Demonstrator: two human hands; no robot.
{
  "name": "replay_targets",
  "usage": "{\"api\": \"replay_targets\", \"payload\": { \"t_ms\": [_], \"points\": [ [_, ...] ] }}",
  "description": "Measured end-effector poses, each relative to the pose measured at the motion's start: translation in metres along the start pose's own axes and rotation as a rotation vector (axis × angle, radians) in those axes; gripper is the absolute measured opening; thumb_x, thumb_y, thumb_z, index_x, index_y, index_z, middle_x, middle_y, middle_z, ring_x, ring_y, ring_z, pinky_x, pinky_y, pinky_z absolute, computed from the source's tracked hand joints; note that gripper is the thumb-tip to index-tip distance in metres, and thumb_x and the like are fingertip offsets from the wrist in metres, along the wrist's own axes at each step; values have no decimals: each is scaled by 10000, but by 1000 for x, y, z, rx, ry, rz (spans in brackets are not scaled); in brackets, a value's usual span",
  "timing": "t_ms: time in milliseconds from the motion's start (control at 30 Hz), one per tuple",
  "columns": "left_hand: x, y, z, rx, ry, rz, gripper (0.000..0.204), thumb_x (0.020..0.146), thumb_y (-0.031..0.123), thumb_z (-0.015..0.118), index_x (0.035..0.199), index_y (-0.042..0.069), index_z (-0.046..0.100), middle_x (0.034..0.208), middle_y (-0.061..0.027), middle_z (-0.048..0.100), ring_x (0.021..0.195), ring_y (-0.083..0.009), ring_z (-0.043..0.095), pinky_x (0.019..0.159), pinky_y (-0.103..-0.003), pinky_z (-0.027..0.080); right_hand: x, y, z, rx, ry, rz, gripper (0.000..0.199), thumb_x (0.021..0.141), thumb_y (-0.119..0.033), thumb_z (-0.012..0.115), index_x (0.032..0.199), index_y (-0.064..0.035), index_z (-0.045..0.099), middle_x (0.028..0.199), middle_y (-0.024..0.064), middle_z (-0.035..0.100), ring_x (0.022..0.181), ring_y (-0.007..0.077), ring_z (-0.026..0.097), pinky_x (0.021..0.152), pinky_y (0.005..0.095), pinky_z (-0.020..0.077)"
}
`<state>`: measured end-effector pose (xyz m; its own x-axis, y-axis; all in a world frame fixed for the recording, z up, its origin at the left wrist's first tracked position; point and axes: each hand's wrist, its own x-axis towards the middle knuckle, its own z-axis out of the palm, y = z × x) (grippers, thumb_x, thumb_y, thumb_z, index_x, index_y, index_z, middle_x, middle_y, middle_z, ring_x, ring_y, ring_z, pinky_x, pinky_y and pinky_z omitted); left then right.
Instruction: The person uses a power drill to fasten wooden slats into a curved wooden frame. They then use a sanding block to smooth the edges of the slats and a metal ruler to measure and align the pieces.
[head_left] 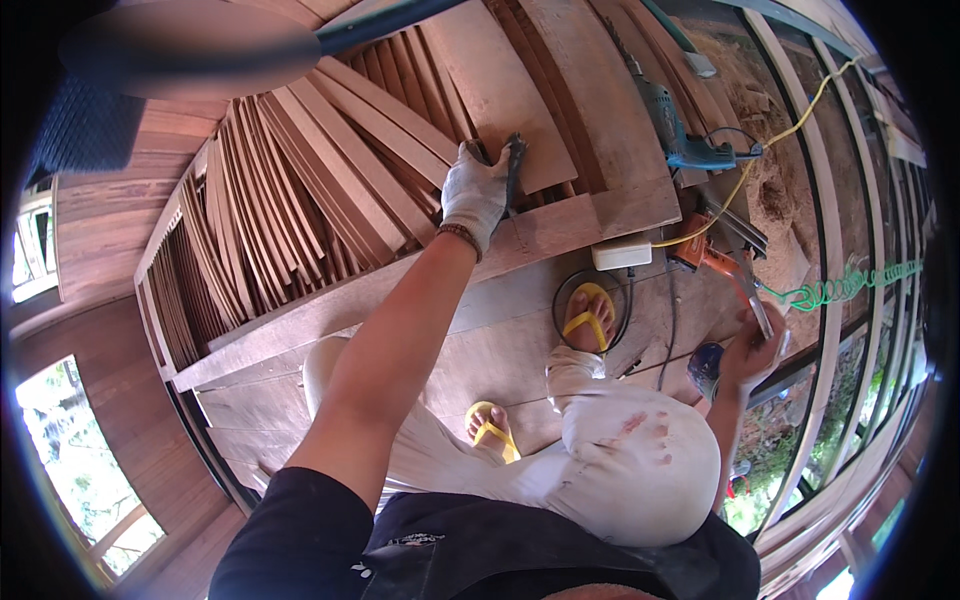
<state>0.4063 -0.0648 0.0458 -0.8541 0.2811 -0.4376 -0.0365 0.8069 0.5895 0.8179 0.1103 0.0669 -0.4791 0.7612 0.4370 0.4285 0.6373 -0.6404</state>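
Note:
My left hand (474,195), in a pale work glove, is closed around a narrow dark piece (515,168) whose kind I cannot make out. It rests at the end of a wide brown board (500,95), over the front plank (540,225) of the wood stack. Low on the right, my bare right hand (752,350) grips the end of an orange nail gun (708,258). The nail gun's head points toward the stack, near a white socket block (622,253). A green coiled hose (840,288) runs from beside the gun to the right.
Many thin wooden slats (300,190) lie fanned out at the left. A blue power drill (685,135) lies on boards at the far right. A yellow cord (800,120) crosses there, over sawdust (780,210). My feet stand in yellow flip-flops (585,320) beside a looped black cable (628,318).

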Motion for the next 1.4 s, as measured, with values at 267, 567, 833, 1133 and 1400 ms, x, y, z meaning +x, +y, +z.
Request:
{"api": "replay_targets", "payload": {
  "t_ms": [267, 567, 833, 1133, 1400],
  "points": [
    [-2, 7, -9, 48, 1, 10, 789, 930, 644, 566, 1355, -19, 533, 1165, -283, 693, 1152, -424, 653, 982, -493, 518, -15, -98, 107, 650, -233, 370, 197, 999, -26, 629, 1179, 24, 569, 909, 98, 716, 746, 140, 713, 685, 268, 555],
    [-11, 11, -12, 68, -15, 7, 706, 963, 540, 586, 1385, -21, 504, 1134, -286, 697, 1123, -425, 663, 968, -488, 526, -9, -85, 133, 569, -401, 463, 232, 995, -38, 630, 1194, 51, 551, 952, 104, 709, 798, 153, 721, 694, 264, 574],
    [-16, 10, -10, 26, -55, -6, 687, 960, 470, 615, 1392, -49, 487, 1068, -297, 701, 1058, -430, 683, 944, -483, 529, 22, -73, 134, 671, -472, 522, 151, 1014, -56, 575, 1149, 11, 570, 931, 126, 705, 619, 123, 633, 508, 237, 505],
    [-11, -8, -3, -129, 12, 35, 541, 928, 343, 689, 1305, -18, 548, 991, -267, 714, 949, -422, 707, 832, -491, 552, 40, -70, 139, 633, -574, 639, 156, 990, -19, 561, 1141, 15, 582, 891, 88, 674, 625, 86, 598, 505, 223, 459],
    [-7, -19, 5, -357, -6, 65, 393, 949, 277, 690, 1211, -1, 601, 1016, -234, 718, 951, -390, 707, 808, -463, 540, 40, -70, 139, 809, -586, 659, 151, 1004, -50, 577, 1145, 4, 583, 915, 68, 666, 646, 73, 580, 529, 222, 453]
  ]
}}
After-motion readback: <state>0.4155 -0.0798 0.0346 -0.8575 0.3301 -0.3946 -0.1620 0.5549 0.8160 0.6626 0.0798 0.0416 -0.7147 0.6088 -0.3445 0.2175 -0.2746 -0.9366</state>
